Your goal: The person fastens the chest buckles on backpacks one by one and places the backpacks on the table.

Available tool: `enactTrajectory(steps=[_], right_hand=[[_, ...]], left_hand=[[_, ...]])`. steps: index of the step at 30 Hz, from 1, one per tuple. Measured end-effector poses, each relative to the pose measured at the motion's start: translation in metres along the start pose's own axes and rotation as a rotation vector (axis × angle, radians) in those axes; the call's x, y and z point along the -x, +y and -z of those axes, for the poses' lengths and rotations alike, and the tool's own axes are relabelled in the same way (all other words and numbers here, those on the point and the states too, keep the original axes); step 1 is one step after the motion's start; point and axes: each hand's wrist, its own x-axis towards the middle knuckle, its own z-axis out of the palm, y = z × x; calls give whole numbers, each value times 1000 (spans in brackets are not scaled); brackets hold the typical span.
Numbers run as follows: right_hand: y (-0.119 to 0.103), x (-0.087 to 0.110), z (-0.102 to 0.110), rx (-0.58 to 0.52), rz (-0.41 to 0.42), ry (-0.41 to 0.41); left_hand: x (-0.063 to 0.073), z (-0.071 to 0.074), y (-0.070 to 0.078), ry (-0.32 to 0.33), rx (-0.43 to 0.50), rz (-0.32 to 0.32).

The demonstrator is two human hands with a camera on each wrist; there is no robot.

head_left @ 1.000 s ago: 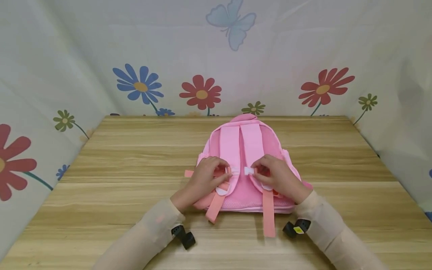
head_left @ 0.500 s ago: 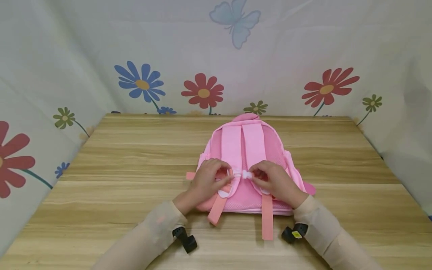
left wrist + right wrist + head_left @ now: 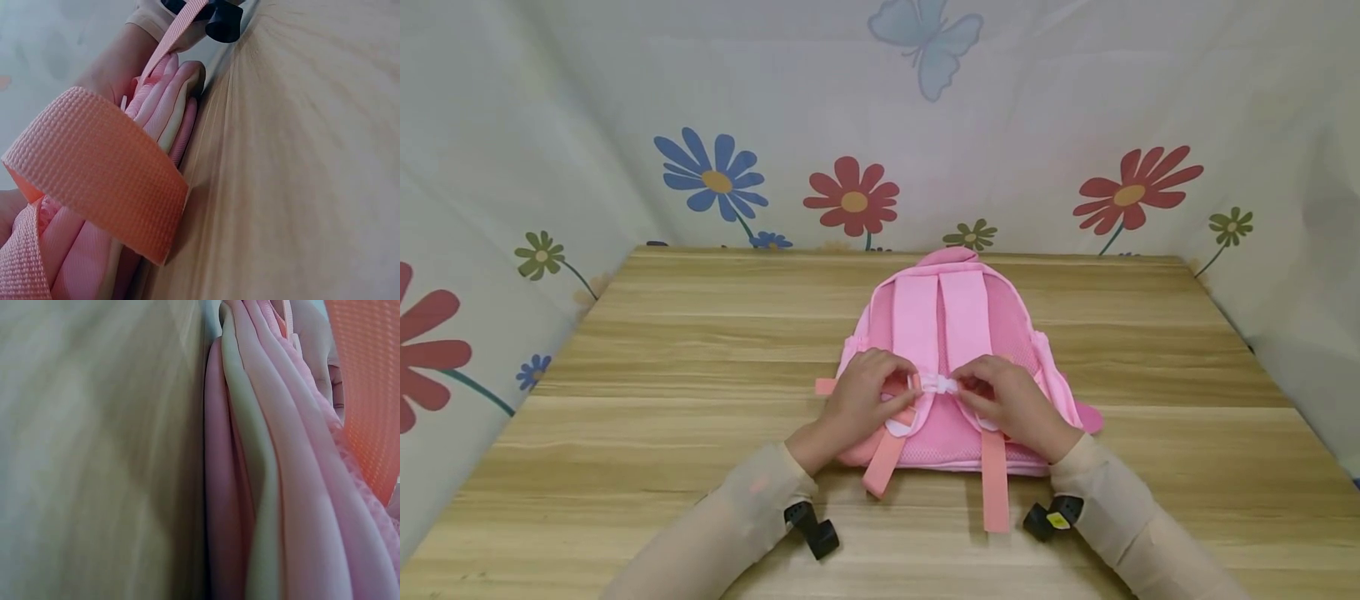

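Observation:
A pink backpack lies on the table with its back panel and two shoulder straps facing up. Across the straps, the two halves of a white plastic buckle meet end to end; whether they are fully locked is too small to tell. My left hand pinches the left half by its orange webbing, thumb and fingers together. From the other side my right hand pinches the right half. Orange webbing tails hang past the bag's bottom edge, and one loops large in the left wrist view.
The wooden table reaches back to a fabric backdrop printed with flowers and a butterfly. A pink tab sticks out at the bag's right side. Black wrist cameras sit under both forearms.
My right hand has moved its buckle half leftward, closing the gap to the half in my left hand. The head view has shifted slightly; the bag stays in place.

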Motion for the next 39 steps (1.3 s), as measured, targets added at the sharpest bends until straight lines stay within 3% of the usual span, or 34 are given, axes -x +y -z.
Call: enactTrajectory(steps=[13,39], right_hand=[[-4,0,-2,18,-1,26],[-9,2,-11,85,56,77]], left_hand=[[0,0,0,-13,-36,-2],[-1,0,1,-63,-17,16]])
